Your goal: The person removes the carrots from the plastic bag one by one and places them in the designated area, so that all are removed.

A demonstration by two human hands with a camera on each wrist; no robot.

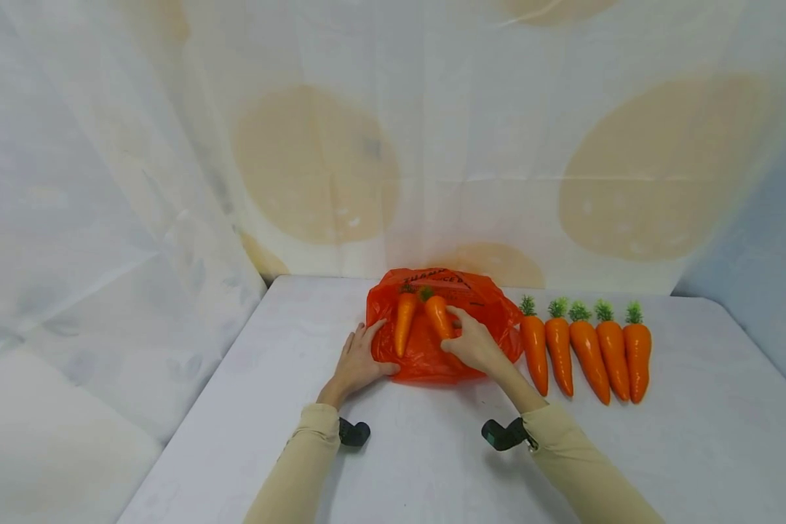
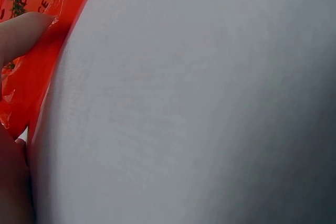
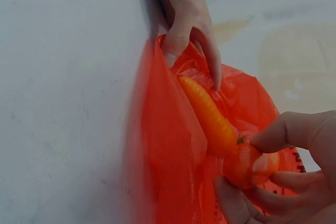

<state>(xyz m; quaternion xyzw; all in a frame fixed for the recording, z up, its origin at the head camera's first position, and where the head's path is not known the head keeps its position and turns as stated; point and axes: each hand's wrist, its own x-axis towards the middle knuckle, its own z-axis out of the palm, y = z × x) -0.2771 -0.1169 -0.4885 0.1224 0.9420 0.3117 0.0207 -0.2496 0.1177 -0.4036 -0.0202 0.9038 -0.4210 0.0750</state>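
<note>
A red plastic bag (image 1: pixel 426 370) with black printing lies at the back of the table. My right hand (image 1: pixel 474 345) pinches an orange carrot (image 1: pixel 437 314) between thumb and fingers, over the bag's mouth. Beside it, a second carrot (image 1: pixel 404 324) lies at the bag, its green top toward the back wall. In the right wrist view this carrot (image 3: pixel 207 114) sits inside the bag's opening. At the left edge of the bag my left hand (image 1: pixel 360 362) rests with its fingers spread. Its thumb (image 3: pixel 179 41) touches the bag's rim in the right wrist view.
Several carrots (image 1: pixel 588 353) with leafy green tops lie in a row to the right of the bag. They stand on a white table (image 1: pixel 419 458). A patterned cloth (image 1: pixel 471 138) hangs behind the table and along its sides.
</note>
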